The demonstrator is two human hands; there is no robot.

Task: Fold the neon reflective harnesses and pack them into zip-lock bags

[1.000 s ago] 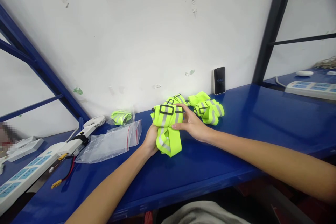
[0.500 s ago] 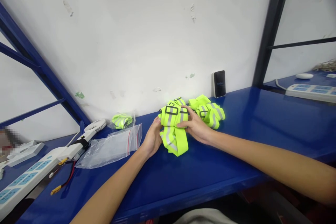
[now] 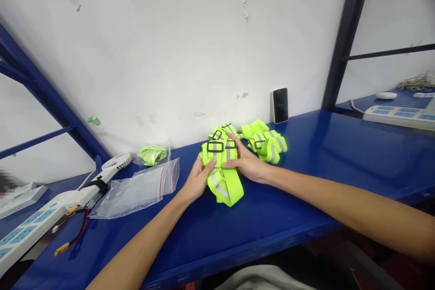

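A neon-yellow reflective strap [image 3: 219, 156] with grey stripes and black buckles is held in a folded bundle above the blue table. My left hand [image 3: 197, 179] grips its left side, thumb across the front. On the right side, my right hand [image 3: 249, 163] pinches the bundle, with the thumb in front and the fingers partly hidden behind. A loose loop of the strap [image 3: 231, 190] hangs below both hands. Just behind lies another folded reflective strap [image 3: 217, 134]. More bundled reflective straps [image 3: 268, 142] rest right of my right hand.
Clear zip bags [image 3: 136, 192] lie left of my left hand, with a bagged yellow strap [image 3: 152, 155] behind them. Farther left are a white handheld fan [image 3: 117, 161], a cable with yellow connectors [image 3: 81, 229] and a power strip [image 3: 32, 226]. A phone-like device [image 3: 280, 105] leans on the wall.
My left thumb has come round onto the front of the bundle. The view has shifted slightly, and the hanging loop sits a little more open.
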